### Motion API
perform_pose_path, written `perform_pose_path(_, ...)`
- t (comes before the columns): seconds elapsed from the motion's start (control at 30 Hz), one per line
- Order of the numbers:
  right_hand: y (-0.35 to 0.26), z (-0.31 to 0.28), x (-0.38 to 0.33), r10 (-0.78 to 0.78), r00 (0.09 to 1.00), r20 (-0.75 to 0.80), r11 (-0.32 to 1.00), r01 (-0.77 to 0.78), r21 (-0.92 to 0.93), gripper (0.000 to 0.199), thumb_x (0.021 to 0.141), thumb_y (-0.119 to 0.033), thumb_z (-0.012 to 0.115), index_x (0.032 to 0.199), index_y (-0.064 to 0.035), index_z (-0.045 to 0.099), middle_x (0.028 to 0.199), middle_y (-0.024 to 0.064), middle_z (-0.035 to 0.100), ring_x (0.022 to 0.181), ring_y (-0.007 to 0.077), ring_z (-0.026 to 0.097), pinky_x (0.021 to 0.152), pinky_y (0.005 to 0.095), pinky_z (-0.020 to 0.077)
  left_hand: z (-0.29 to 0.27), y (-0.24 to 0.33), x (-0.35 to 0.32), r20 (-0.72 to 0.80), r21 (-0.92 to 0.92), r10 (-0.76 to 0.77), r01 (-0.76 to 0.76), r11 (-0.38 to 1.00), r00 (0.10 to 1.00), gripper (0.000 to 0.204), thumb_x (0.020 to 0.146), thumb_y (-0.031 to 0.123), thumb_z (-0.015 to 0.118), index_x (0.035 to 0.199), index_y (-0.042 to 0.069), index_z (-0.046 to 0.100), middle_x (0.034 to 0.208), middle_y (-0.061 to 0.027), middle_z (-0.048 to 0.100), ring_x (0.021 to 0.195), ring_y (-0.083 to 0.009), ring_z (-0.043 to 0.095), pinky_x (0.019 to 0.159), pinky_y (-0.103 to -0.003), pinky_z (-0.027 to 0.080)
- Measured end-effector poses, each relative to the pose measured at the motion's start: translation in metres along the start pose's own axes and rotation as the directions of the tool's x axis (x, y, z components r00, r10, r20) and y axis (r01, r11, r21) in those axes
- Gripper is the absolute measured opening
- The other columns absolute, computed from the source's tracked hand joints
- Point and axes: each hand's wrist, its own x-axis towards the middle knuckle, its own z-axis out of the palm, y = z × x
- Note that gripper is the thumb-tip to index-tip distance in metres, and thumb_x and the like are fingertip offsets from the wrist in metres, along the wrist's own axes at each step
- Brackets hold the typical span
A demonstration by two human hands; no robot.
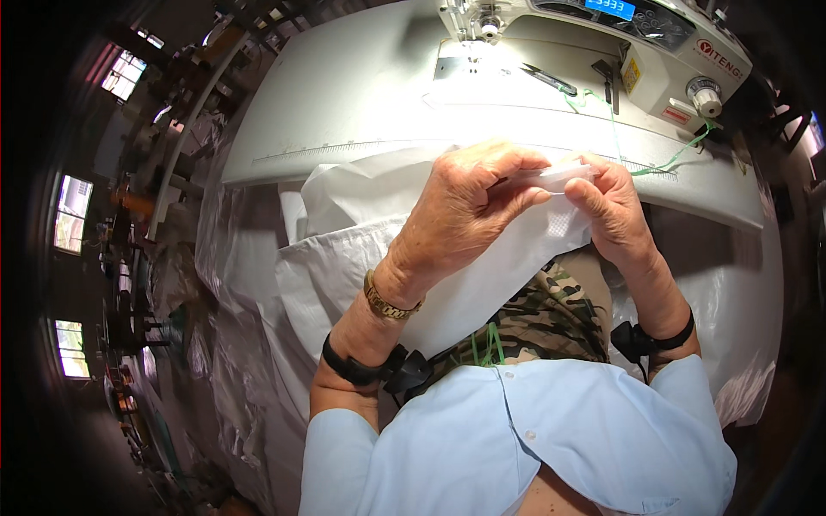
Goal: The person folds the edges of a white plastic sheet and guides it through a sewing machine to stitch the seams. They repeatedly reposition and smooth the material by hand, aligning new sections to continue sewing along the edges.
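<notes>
The thin white woven cloth [482, 288] looks light, soft and limp, so it should crease and slump easily; it seems neither heavy nor fragile. Its folded far edge, doubled and perhaps a little stiffer, looks the best place to grip, with 2 pinches close together. It hangs at the near edge of the pale worktop [344, 103], spreading left and partly over the camouflage-patterned trousers [564, 314], nearer than the white sewing machine [671, 77].

The left hand [477, 189] arches in from the left, thumb and fingers pinching the fold; the right hand [615, 211] pinches its right end, thumb on the near side.
</notes>
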Motion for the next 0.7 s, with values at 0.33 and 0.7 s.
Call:
perform_pose_path(0.33,-0.014,0.013,0.0,-0.335,0.937,-0.097,0.845,0.253,-0.472,0.015,0.095,-0.01,0.067,0.089,0.0036,0.065,0.077,-0.0019,0.058,0.072,0.0044,0.048,0.065,0.0196,0.0414,-0.03,-0.002,-0.013,-0.077,0.297,0.05,-0.025,0.955,0.996,0.031,0.083,0.009,0.077,0.112,0.002,0.068,0.083,-0.0002,0.055,0.06,-0.0044,0.038,0.052,-0.021,0.033)
perform_pose_path(0.7,-0.012,0.022,0.025,-0.762,0.647,-0.018,0.448,0.508,-0.736,0.004,0.093,0.005,0.062,0.093,0.0032,0.058,0.068,0.007,0.054,0.057,0.0114,0.045,0.054,0.022,0.0392,-0.093,0.025,-0.055,-0.062,0.518,-0.086,0.106,0.849,0.994,0.014,0.087,0.011,0.072,0.09,-0.002,0.07,0.077,-0.0107,0.066,0.058,-0.0156,0.056,0.053,-0.027,0.042)
